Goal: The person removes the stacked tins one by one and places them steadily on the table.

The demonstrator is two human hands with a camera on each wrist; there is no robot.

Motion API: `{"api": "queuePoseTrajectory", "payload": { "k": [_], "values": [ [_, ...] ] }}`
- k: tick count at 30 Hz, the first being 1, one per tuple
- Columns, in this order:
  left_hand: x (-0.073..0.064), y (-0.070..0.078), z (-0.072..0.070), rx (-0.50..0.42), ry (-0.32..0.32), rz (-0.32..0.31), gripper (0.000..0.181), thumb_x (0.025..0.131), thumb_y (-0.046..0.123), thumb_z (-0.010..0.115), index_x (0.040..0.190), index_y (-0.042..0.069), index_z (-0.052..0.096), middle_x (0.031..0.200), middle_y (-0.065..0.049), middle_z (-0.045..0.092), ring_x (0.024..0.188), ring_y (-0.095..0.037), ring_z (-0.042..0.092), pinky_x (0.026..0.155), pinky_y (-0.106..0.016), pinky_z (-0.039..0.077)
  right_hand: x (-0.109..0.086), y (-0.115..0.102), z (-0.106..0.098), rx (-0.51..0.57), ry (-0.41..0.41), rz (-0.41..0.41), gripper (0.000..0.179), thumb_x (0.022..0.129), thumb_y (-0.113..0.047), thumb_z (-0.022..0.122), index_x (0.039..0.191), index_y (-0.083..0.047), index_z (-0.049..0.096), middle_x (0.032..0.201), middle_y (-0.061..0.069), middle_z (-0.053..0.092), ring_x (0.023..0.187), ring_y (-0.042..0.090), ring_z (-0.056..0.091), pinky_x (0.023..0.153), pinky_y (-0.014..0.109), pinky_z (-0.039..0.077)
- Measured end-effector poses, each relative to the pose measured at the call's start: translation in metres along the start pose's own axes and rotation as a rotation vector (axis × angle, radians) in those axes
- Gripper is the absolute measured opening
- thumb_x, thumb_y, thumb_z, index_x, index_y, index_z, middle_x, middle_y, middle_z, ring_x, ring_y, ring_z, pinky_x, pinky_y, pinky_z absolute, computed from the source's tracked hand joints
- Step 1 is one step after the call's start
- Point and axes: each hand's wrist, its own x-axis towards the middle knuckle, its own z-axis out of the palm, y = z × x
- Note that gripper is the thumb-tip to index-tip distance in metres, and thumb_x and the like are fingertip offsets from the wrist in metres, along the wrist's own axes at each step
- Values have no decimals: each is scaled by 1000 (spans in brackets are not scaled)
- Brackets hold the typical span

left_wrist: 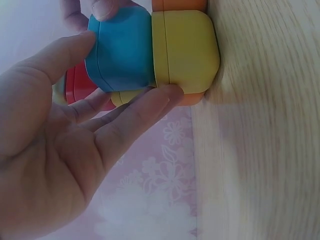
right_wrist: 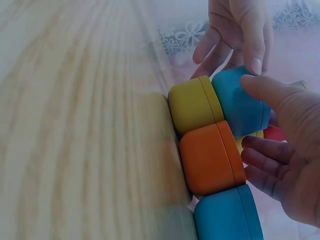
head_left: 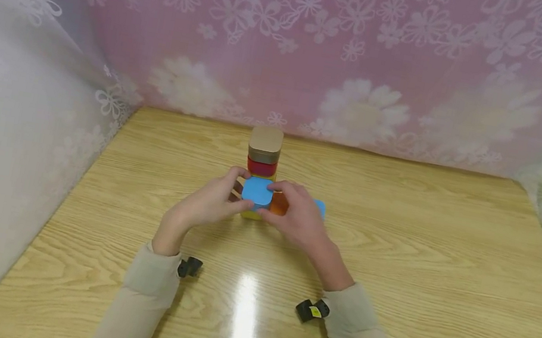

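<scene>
fingers above woodgrain table, floral backdrop

loc: home-like rm | pink floral curtain | wood-grain tbl

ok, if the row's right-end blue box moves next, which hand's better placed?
Probably the right hand: it's on that side, by the orange box beside the end blue box. The left hand is on the upper blue box's opposite side. Both hands hold that upper box, so the right must release first.
</scene>
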Motion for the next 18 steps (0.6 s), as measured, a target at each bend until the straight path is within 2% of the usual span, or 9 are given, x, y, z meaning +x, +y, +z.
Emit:
{"api": "queuePoseTrajectory", "payload": {
  "k": [10, 18],
  "values": [
    [-1, -1, 0, 11, -3, 1, 58, 98, 28, 64, 143, 9, 33, 120, -14, 61, 108, -27, 62, 86, -40, 56, 1, -2, 4, 29, 17, 38, 47, 84, -28, 81, 121, -7, 61, 119, 12, 66, 102, 31, 59, 87, 42, 52],
    [-1, 0, -2, -8, -30, 10, 58, 97, 21, 67, 143, 10, 34, 124, -15, 60, 109, -29, 64, 87, -38, 56, 1, 4, 4, 89, 16, 9, 50, 82, -23, 83, 122, -4, 59, 121, 11, 65, 106, 31, 59, 91, 43, 52]
  ]
}}
